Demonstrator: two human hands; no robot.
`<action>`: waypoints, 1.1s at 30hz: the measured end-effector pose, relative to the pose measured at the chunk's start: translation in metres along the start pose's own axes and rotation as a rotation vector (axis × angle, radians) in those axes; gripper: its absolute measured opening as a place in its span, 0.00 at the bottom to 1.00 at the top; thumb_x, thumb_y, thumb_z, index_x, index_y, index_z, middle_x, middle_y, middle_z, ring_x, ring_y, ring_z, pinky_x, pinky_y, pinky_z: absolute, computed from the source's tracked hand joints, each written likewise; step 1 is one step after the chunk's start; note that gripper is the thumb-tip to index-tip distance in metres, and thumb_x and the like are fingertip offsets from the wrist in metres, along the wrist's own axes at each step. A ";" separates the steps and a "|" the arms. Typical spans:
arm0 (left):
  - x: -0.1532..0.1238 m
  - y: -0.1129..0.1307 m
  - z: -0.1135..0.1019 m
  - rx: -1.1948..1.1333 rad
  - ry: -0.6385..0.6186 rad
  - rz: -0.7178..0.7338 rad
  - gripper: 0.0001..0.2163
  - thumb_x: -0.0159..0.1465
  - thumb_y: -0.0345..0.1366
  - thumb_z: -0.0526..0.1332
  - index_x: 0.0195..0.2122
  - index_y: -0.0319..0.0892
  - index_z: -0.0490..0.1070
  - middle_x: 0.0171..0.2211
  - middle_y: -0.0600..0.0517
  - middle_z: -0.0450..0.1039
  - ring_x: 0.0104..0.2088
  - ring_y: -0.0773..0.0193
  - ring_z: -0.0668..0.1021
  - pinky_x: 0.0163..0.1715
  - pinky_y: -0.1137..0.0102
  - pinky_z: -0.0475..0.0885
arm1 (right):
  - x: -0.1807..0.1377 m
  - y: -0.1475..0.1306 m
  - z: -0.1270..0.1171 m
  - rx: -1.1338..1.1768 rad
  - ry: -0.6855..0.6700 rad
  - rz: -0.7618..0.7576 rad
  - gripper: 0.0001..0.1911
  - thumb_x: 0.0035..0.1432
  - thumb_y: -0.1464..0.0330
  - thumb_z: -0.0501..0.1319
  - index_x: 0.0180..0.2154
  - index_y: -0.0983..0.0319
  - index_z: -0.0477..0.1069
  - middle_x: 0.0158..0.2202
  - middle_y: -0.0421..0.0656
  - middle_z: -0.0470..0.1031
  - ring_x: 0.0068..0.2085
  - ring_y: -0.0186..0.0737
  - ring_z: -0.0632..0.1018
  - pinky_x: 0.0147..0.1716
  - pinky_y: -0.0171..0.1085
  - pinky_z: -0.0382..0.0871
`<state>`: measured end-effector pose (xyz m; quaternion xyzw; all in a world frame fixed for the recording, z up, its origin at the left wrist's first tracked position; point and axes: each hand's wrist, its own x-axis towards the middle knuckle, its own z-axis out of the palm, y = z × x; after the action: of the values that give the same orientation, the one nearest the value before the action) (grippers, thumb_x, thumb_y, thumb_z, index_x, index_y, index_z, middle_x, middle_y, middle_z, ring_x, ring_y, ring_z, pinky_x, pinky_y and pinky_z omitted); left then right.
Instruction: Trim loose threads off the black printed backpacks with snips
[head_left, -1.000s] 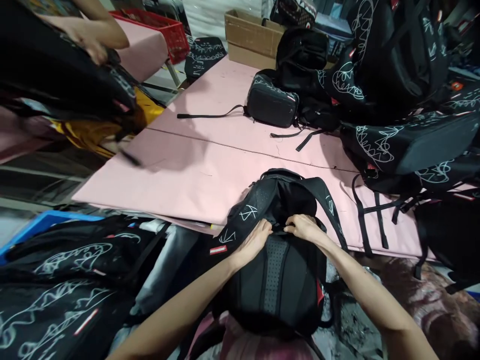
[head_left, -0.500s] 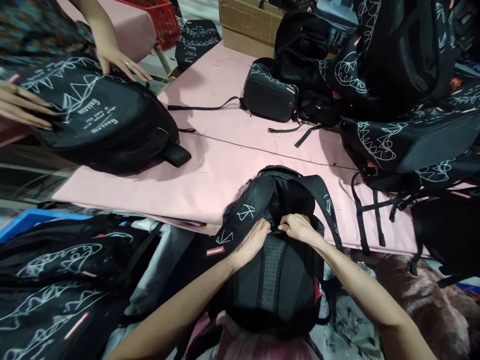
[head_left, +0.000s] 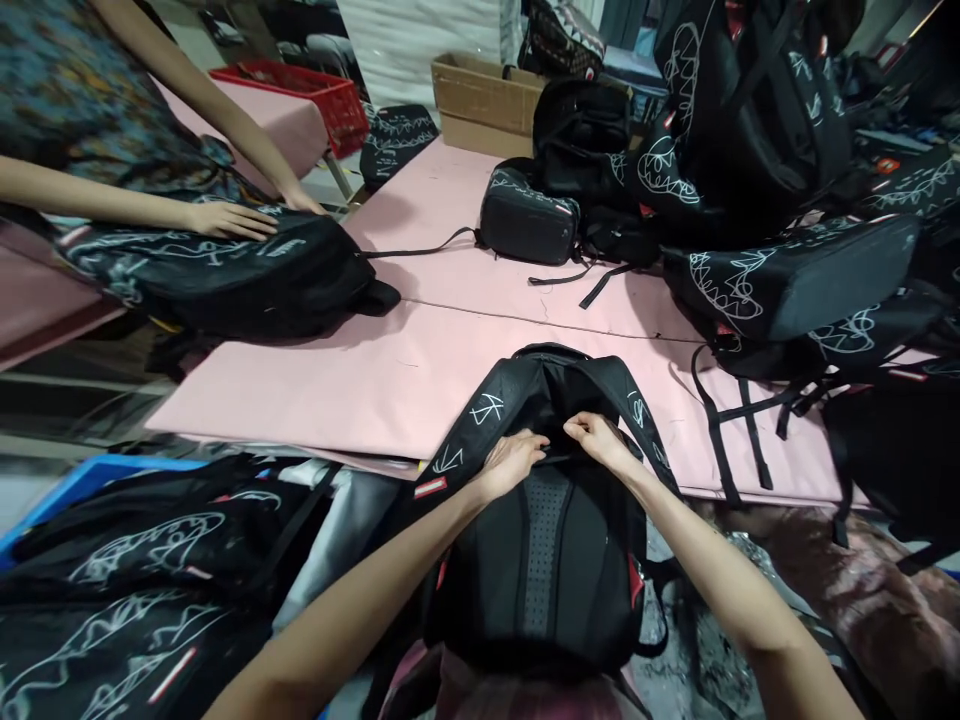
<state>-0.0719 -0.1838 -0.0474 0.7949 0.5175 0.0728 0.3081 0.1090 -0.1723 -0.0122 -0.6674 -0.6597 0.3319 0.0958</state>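
A black backpack (head_left: 495, 560) leans upright against the table edge before me, back panel towards me. Its two shoulder straps (head_left: 480, 405), with white scribbles, arch over the top. My left hand (head_left: 516, 462) is closed on the dark fabric at the upper edge of the back panel, under the left strap. A short gap away, my right hand (head_left: 598, 440) is closed in a pinch at the black fabric beneath the right strap. Which part of the bag lies between those fingertips is too dark to make out.
Across the pink table (head_left: 442, 370), a co-worker's hands (head_left: 234, 220) rest on another black backpack (head_left: 300, 290). More backpacks (head_left: 810, 270) pile up at right, near a small black bag (head_left: 529, 220) and a cardboard box (head_left: 487, 105). Scribbled bags (head_left: 142, 560) fill a blue bin (head_left: 97, 467) at lower left.
My hands have drawn slightly apart, the right one a little up from the panel edge. The co-worker's hands moved right along their backpack, which now lies flatter. My view tilted up.
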 end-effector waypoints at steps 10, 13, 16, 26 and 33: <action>0.015 0.015 0.006 0.044 0.031 -0.193 0.08 0.62 0.34 0.54 0.32 0.41 0.72 0.30 0.49 0.74 0.32 0.63 0.76 0.28 0.72 0.62 | -0.007 0.005 0.005 -0.147 0.002 0.006 0.11 0.55 0.62 0.57 0.37 0.59 0.73 0.35 0.41 0.77 0.38 0.40 0.76 0.32 0.33 0.62; 0.010 0.016 0.009 0.038 0.084 -0.204 0.08 0.63 0.31 0.51 0.32 0.39 0.69 0.34 0.47 0.73 0.33 0.63 0.75 0.29 0.72 0.63 | -0.009 0.004 0.008 -0.199 -0.021 -0.010 0.10 0.52 0.61 0.60 0.35 0.58 0.74 0.33 0.41 0.78 0.37 0.41 0.77 0.32 0.33 0.62; 0.009 0.017 0.010 0.020 0.116 -0.204 0.08 0.64 0.30 0.49 0.32 0.39 0.67 0.35 0.47 0.71 0.35 0.63 0.74 0.31 0.72 0.63 | -0.009 0.002 0.009 -0.239 -0.030 -0.017 0.10 0.53 0.61 0.59 0.34 0.57 0.74 0.33 0.41 0.78 0.38 0.42 0.77 0.33 0.34 0.63; 0.014 0.014 0.014 -0.038 0.166 -0.184 0.08 0.63 0.30 0.49 0.31 0.39 0.66 0.33 0.48 0.69 0.34 0.64 0.72 0.34 0.70 0.64 | -0.002 -0.004 0.013 -0.281 -0.029 -0.033 0.10 0.55 0.61 0.58 0.34 0.58 0.75 0.34 0.42 0.78 0.39 0.42 0.77 0.34 0.34 0.63; 0.002 0.011 -0.006 -0.110 0.157 -0.035 0.14 0.65 0.34 0.47 0.28 0.41 0.69 0.34 0.51 0.73 0.38 0.65 0.72 0.43 0.70 0.63 | -0.003 0.001 0.004 -0.218 0.089 -0.056 0.10 0.59 0.65 0.54 0.37 0.60 0.72 0.35 0.42 0.77 0.39 0.39 0.76 0.35 0.33 0.63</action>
<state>-0.0647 -0.1821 -0.0366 0.7596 0.5489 0.1581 0.3110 0.1074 -0.1761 -0.0149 -0.6691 -0.7055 0.2255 0.0612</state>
